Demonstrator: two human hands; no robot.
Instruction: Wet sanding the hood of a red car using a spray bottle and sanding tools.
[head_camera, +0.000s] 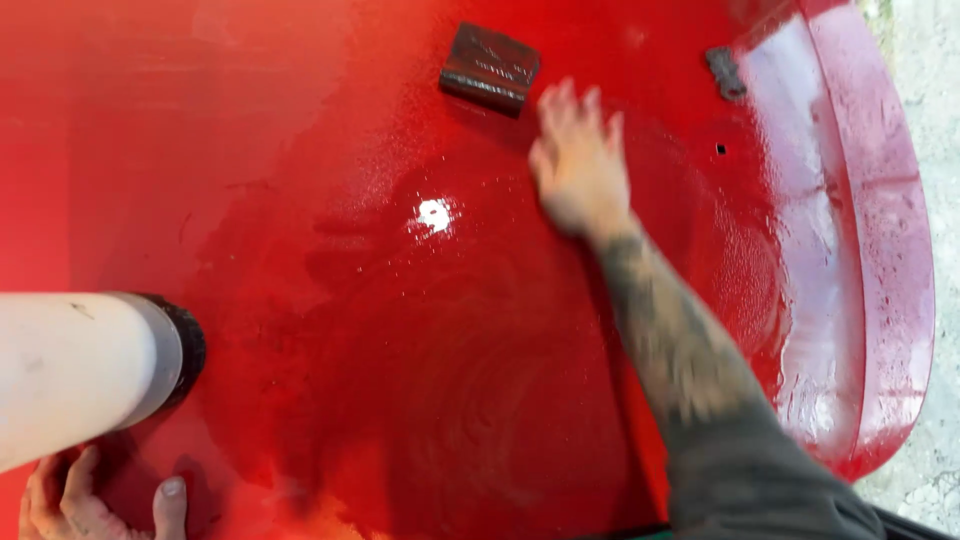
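A wet, glossy red car body panel (330, 300) fills the view. My right hand (577, 160) lies flat on it with fingers spread, just below and right of a small dark rectangular sanding block (489, 66) resting on the panel. The hand holds nothing and looks blurred. My left hand (70, 500) is at the bottom left corner, gripping the base of a white bottle (80, 370) with a dark cap (185, 348) that points right over the panel.
A dark small bracket (726, 72) and a small hole (720, 149) sit near the panel's upper right. The panel's curved wet edge (890, 250) runs down the right side, with grey ground (940, 120) beyond.
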